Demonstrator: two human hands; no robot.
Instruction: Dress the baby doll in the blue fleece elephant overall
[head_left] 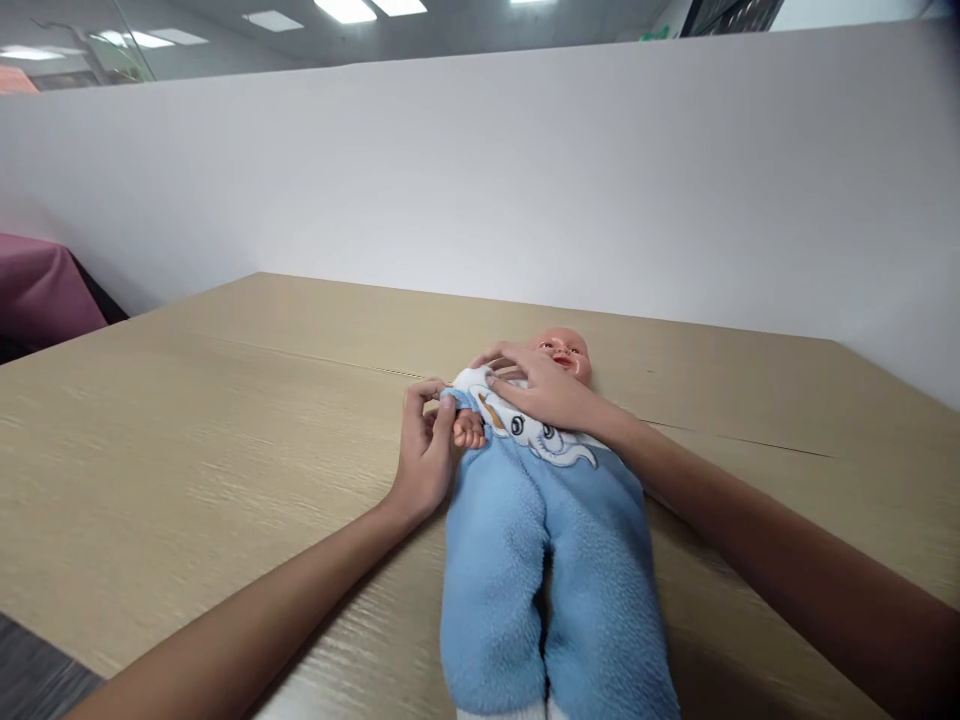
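A baby doll [564, 352] lies on its back on the wooden table [225, 420], head away from me, dressed in a fluffy blue one-piece suit [555, 560] with a white cartoon patch on the chest. My left hand [426, 450] pinches the end of the suit's sleeve beside the doll's small hand [469, 431], which sticks out of the cuff. Across the doll's upper chest rests my right hand [536, 385], fingers curled over the white collar.
A white partition wall [525, 180] runs behind the table. To the far left stands something draped in a pink cloth [41, 290]. The table's near edge [45, 640] shows at the lower left.
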